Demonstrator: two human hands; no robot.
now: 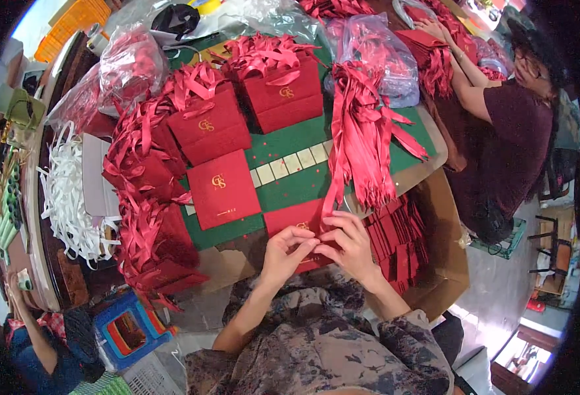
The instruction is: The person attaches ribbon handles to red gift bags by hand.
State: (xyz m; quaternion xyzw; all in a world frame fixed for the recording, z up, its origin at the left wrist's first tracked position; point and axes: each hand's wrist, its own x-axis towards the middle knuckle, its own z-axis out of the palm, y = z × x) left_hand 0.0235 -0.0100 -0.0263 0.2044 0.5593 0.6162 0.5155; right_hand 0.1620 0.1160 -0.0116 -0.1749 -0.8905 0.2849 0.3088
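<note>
A flat red paper bag (286,216) lies at the near edge of the green table, partly covered by my hands. Above it, my left hand (284,254) has thumb and forefinger pinched together; what lies between them is too small to make out. My right hand (353,249) meets it fingertip to fingertip, closed on a red ribbon (330,199). That ribbon runs up toward a thick bundle of red ribbons (362,141) on the table. Left of my hands, another flat red bag (226,197) with a gold emblem lies face up.
Red bags stuffed with ribbons (283,95) stand along the table's far and left sides. An open cardboard box (449,253) of stacked red bags is at my right. White ribbons (73,197) pile up at left. A co-worker (510,125) handles ribbons at far right.
</note>
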